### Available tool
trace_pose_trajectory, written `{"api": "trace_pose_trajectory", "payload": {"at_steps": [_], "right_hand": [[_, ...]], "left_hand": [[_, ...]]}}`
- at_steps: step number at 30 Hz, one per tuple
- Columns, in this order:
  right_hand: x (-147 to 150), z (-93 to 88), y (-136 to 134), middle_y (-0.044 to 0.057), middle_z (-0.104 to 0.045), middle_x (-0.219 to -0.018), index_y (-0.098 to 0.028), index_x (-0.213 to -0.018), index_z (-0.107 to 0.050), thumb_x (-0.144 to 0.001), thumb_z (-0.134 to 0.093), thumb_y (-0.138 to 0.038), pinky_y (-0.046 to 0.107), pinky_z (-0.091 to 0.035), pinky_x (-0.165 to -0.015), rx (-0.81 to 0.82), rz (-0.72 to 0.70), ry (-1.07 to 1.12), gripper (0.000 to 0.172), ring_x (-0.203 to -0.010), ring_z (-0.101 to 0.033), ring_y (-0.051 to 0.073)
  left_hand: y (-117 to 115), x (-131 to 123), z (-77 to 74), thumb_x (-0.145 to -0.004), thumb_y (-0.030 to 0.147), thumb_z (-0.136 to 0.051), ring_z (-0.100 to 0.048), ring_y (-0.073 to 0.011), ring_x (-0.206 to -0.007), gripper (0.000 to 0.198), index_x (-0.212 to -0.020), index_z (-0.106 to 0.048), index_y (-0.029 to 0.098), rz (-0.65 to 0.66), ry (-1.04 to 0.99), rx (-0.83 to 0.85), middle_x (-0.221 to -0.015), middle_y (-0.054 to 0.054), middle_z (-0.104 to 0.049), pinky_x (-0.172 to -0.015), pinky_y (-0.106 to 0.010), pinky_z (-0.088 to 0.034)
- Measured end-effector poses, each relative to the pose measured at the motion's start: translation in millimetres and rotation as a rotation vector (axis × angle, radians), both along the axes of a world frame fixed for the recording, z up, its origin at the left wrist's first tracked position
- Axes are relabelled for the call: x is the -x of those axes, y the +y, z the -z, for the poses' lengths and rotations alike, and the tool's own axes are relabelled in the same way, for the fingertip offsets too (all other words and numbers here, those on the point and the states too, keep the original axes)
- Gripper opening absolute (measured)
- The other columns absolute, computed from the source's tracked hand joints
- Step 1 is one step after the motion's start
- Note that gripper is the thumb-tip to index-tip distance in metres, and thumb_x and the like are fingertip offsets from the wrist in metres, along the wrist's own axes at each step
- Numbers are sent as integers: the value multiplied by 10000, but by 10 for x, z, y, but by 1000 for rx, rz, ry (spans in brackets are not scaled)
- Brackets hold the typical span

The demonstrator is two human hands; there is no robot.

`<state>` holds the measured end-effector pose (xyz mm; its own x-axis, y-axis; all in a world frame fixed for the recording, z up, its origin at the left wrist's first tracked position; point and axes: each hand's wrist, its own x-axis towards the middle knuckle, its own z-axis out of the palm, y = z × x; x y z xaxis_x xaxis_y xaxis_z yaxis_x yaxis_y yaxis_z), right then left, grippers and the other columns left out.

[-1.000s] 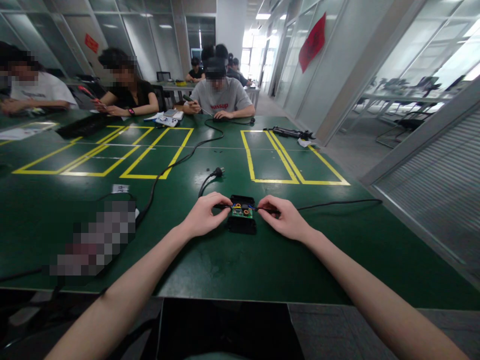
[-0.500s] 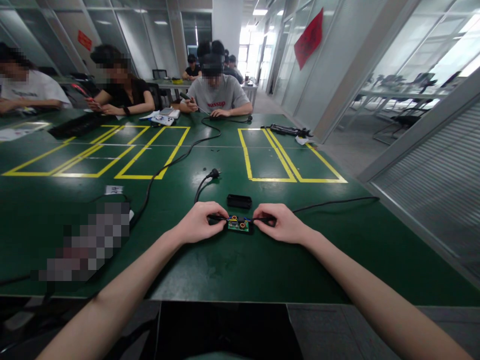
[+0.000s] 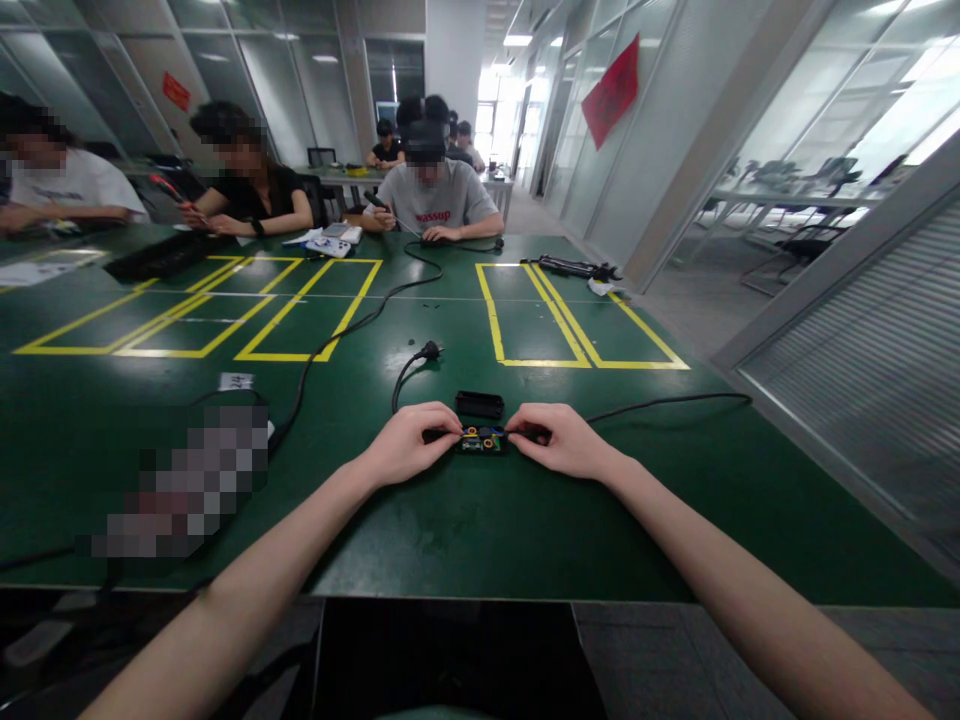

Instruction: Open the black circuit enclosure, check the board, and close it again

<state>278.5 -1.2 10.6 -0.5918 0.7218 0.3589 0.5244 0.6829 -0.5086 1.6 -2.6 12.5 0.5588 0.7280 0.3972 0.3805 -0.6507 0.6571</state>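
A small green circuit board [image 3: 474, 444] with ring-shaped coils and coloured wires lies in a black plastic case half [image 3: 504, 447] on the table. Thumb and fingers of my left hand [image 3: 401, 443] are closed on the black cable [image 3: 435, 435] at the board's left end. At the opposite end, my right hand [image 3: 562, 441] pinches another black cable [image 3: 534, 434], close to where its wires meet the board. Just behind the board rests a second black case half [image 3: 480, 404], hollow side up, touched by neither hand.
A plug [image 3: 430, 350] on a short cord lies beyond my left hand. The right cable [image 3: 667, 404] runs across the green table [image 3: 525, 540]. To the left is a blurred-out object [image 3: 187, 480] with a long cord. Several people sit across the table.
The circuit board has gone down into the black case half, and its green face shows less. Both hands keep their pinch on the cables. My view has tilted up slightly.
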Motion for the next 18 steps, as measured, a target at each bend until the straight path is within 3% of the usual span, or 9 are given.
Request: {"api": "trace_pose_trajectory", "payload": {"at_steps": [4,9,18], "right_hand": [[-4,-13,-3,22,-665,-783,-193,-850,-658,-891,-659,-255,244,-427,-591,10,-45,-2,74,-655,-597,144],[-2,1,-8,21,-648,-818,-197,-798,-592,-859,-774,-336,252,-430,-625,-35,-50,-97,237,-698,-604,159],[25,24,-8,82,-710,-953,-208,-961,-700,-980,-651,-325,318,-487,-725,-217,-13,-213,129,-855,-664,225]], "left_hand": [[-6,-15,1,-907,158,-669,-664,-164,-817,121,-834,-764,178,-59,30,0,-909,-48,-692,-730,-266,-508],[-10,-32,0,-884,136,-690,-639,-157,-774,124,-790,-757,181,-114,62,13,-808,-19,-656,-694,-262,-468],[54,-97,78,-865,167,-677,-644,-170,-796,141,-741,-740,190,-270,72,54,-812,-16,-658,-721,-284,-482]]}}
